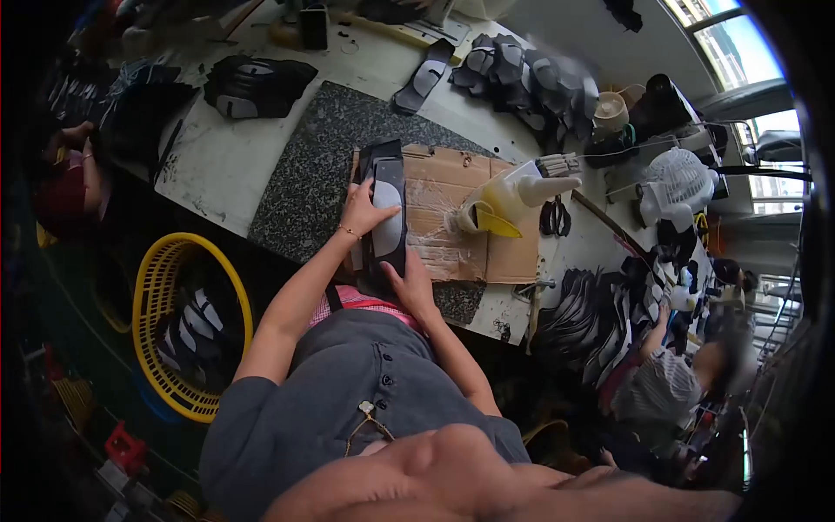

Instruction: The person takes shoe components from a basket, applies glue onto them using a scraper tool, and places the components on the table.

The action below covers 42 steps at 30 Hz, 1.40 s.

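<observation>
A black, roughly sole-shaped shoe piece (388, 176) with a pale grey oval patch lies at the left part of a cardboard sheet (444, 235). My left hand (364, 209) grips its left edge, with the thumb pressed on the patch. My right hand (412, 283) holds the near end, its thumb on top and most of its fingers hidden. Right of the piece, on the cardboard, stands a translucent plastic container (509, 193) with yellowish contents and a cut-open mouth. Under the cardboard is a dark speckled slab (304, 148).
Stacks of similar black pieces (526, 78) lie at the back, with another stack (257, 87) at back left. A yellow basket (143, 300) holding more pieces stands left of me. A white fan (678, 187) is at right. Other people (657, 387) sit nearby.
</observation>
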### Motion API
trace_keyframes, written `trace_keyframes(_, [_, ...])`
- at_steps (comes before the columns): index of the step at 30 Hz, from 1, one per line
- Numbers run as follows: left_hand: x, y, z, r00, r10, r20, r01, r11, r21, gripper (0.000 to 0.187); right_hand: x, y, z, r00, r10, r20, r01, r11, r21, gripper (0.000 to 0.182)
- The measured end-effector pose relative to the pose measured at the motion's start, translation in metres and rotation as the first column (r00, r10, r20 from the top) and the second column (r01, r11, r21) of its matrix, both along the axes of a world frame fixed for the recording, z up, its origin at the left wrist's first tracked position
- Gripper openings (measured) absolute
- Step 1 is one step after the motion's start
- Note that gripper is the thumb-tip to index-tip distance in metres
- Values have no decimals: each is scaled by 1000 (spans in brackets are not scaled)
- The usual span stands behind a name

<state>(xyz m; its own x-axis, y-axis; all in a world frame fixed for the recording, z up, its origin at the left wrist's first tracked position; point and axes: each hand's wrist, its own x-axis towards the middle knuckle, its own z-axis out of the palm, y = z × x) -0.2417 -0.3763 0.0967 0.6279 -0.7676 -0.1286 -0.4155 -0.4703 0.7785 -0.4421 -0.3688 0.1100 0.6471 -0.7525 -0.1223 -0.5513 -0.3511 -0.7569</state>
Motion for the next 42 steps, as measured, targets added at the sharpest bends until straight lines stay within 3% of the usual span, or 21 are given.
trace_keyframes(2, [7, 6, -8, 996, -14, -87, 14, 1000, 1, 91, -19, -3, 20, 999, 24, -48, -19, 994, 112, 56])
trace_keyframes(3, [9, 9, -11, 996, -7, -90, 7, 1000, -3, 89, -32, -13, 19, 990, -141, -10, 138, 949, 284, 52])
trace_keyframes(4, [13, 9, -9, 976, -31, -216, 30, 999, -10, 83, -45, -26, 14, 954, -300, 6, 265, 852, 452, 48])
trace_keyframes(6, [15, 9, -19, 948, -28, -317, 21, 999, -26, 76, -62, -53, 2, 646, -717, 263, 661, 697, 276, 44])
trace_keyframes(8, [16, 11, -15, 917, -29, -398, 10, 999, -50, 72, -70, -86, -21, 440, -819, 369, 866, 496, 68, 42])
trace_keyframes(11, [13, 15, -2, 888, -35, -458, -8, 996, -93, 69, -57, -116, -5, 409, -793, 452, 833, 527, 170, 34])
trace_keyframes(14, [5, 21, 7, 860, -49, -508, -41, 985, -165, 69, -68, -128, -6, 711, -620, 332, 675, 734, -78, 23])
trace_keyframes(17, [5, 23, 5, 853, -54, -519, -62, 977, -203, 68, -73, -118, 12, 894, -240, 379, 421, 741, -523, 19])
trace_keyframes(20, [2, 25, 10, 856, -4, -518, -79, 987, -138, 61, -78, -105, -1, 694, -687, 214, 719, 679, -148, 20])
trace_keyframes(21, [3, 24, 0, 871, 11, -491, -83, 989, -126, 60, -77, -105, 3, 671, -730, 130, 739, 673, -36, 21])
trace_keyframes(24, [-2, 22, -32, 911, 52, -408, -108, 988, -114, 63, -34, -105, -4, 701, -587, 406, 596, 794, 119, 22])
trace_keyframes(27, [-5, 23, -27, 928, 80, -364, -112, 991, -67, 64, 26, -113, 6, 780, -445, 440, 383, 896, 226, 18])
trace_keyframes(29, [-5, 24, -25, 913, 91, -397, -125, 990, -60, 64, 60, -124, 1, 869, -220, 443, 215, 975, 63, 12])
trace_keyframes(32, [-8, 24, -12, 885, 81, -458, -127, 989, -71, 62, 86, -155, -30, 910, -171, 378, 253, 951, -178, 10])
trace_keyframes(36, [-6, 27, -2, 826, 66, -560, -111, 993, -45, 60, 81, -175, -37, 894, -136, 428, 145, 989, 11, 11])
trace_keyframes(37, [-5, 27, 5, 815, 66, -575, -98, 995, -25, 61, 71, -180, -27, 932, -62, 357, 19, 992, 122, 11])
trace_keyframes(40, [-4, 24, 5, 785, 71, -615, -104, 994, -18, 61, 59, -194, -29, 948, 14, 319, -78, 979, 189, 12])
trace_keyframes(42, [-5, 27, 2, 770, 75, -634, -112, 994, -19, 61, 71, -194, -35, 952, -69, 299, 40, 994, 102, 14])
